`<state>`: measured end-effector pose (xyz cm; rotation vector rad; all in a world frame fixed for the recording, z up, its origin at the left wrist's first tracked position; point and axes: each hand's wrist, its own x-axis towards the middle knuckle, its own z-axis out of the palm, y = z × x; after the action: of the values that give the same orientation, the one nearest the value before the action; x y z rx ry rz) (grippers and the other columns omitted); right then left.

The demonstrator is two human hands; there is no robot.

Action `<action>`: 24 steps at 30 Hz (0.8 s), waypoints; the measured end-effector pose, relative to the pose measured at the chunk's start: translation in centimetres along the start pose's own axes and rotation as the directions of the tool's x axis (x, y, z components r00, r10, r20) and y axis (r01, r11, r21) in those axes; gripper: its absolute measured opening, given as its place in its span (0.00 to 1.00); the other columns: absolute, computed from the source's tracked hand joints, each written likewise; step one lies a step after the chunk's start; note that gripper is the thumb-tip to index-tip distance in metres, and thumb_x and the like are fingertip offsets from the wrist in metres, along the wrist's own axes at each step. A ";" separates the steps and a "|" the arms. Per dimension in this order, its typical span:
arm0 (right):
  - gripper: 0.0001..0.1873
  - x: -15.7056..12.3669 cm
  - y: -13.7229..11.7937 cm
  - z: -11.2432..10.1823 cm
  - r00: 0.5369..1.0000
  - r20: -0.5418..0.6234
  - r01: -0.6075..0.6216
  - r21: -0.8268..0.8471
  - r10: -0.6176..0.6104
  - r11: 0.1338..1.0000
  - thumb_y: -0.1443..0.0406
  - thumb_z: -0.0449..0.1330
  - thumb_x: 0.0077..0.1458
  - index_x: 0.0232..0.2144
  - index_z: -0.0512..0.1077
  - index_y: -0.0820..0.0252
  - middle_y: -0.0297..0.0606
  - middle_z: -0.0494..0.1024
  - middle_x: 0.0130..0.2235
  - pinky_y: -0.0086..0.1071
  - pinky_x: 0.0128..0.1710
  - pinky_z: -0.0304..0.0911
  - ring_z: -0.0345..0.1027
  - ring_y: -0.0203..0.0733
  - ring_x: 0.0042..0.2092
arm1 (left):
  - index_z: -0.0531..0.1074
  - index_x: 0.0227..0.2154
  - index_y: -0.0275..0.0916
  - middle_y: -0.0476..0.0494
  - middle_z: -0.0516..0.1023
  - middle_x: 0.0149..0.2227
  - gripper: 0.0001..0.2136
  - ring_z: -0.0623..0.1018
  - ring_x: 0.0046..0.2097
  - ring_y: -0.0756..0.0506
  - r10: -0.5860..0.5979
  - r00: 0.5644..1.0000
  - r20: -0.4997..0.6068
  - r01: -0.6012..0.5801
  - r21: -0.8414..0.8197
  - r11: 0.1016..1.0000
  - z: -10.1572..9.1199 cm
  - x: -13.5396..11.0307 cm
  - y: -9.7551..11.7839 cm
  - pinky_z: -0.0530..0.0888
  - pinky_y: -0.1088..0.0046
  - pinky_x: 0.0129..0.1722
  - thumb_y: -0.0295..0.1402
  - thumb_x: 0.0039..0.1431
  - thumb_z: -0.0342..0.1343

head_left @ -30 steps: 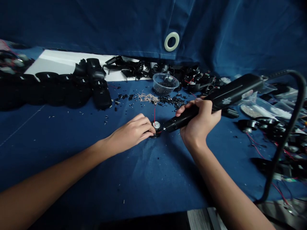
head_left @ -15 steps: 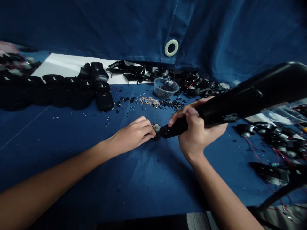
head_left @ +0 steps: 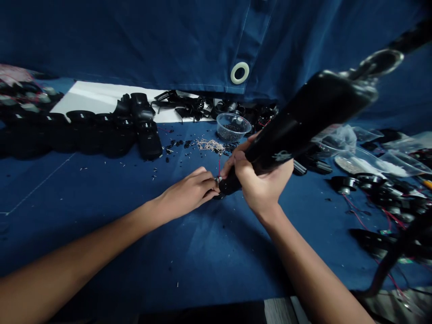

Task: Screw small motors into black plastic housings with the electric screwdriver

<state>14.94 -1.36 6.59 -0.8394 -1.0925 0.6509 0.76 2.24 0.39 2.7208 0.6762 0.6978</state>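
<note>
My right hand [head_left: 261, 182] grips a corded black electric screwdriver [head_left: 297, 126], whose front end meets a small round black part [head_left: 220, 196] at the middle of the blue cloth. My left hand [head_left: 191, 193] holds that round part steady with its fingertips. The hands nearly touch, and together they hide most of the part's top. A thin red wire [head_left: 219, 165] rises from the part. The screwdriver's tip is hidden where it meets the part.
A clear plastic bowl [head_left: 232, 127] of small dark pieces and a heap of tiny silver screws [head_left: 209, 145] lie just beyond my hands. Black plastic housings [head_left: 145, 130] line the far left. Plastic bags [head_left: 357, 159] and wired round parts [head_left: 344, 183] crowd the right.
The screwdriver's rear end has swung up toward the camera, and the tool now stands steeper. My right hand has moved left, closer to my left hand, and now covers more of the round part.
</note>
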 end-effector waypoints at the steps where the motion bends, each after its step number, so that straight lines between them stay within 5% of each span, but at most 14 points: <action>1: 0.17 0.1 -0.1 0.1 1.000 0.008 -0.027 0.012 0.027 1.000 0.70 0.66 0.39 0.32 0.65 0.53 0.27 0.72 0.27 0.30 0.29 0.71 0.70 0.34 0.28 | 0.72 0.38 0.35 0.43 0.72 0.38 0.07 0.69 0.45 0.45 0.004 1.000 -0.002 -0.004 0.007 1.000 0.1 -0.1 -0.1 0.72 0.67 0.46 0.32 0.63 0.51; 6: 0.24 0.2 -0.5 0.8 0.990 -0.062 -0.121 0.071 0.126 0.990 0.67 0.71 0.33 0.33 0.64 0.53 0.27 0.71 0.28 0.28 0.26 0.70 0.72 0.37 0.32 | 0.71 0.39 0.37 0.43 0.72 0.42 0.07 0.69 0.48 0.44 0.025 0.999 -0.025 -0.024 0.033 0.999 0.5 -0.2 -0.4 0.71 0.65 0.47 0.32 0.64 0.50; 14: 0.15 0.4 -0.1 1.0 1.000 -0.017 -0.023 -0.031 0.022 0.999 0.61 0.68 0.42 0.31 0.66 0.53 0.28 0.70 0.26 0.28 0.25 0.67 0.68 0.34 0.29 | 0.72 0.36 0.36 0.44 0.73 0.39 0.07 0.70 0.48 0.44 0.032 0.999 -0.025 -0.032 0.026 0.999 0.2 0.0 -0.2 0.72 0.66 0.47 0.33 0.63 0.51; 24: 0.16 0.4 -0.2 0.9 0.993 -0.060 -0.097 0.025 0.098 0.995 0.62 0.70 0.39 0.28 0.65 0.53 0.27 0.69 0.25 0.28 0.25 0.68 0.68 0.34 0.27 | 0.73 0.37 0.36 0.44 0.73 0.41 0.08 0.69 0.46 0.45 0.034 0.999 -0.037 -0.034 0.020 0.999 0.5 -0.1 -0.4 0.71 0.66 0.47 0.33 0.63 0.51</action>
<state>14.21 -0.87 7.18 -0.8920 -0.9923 0.7134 0.76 2.50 -0.21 2.7497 0.6500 0.7557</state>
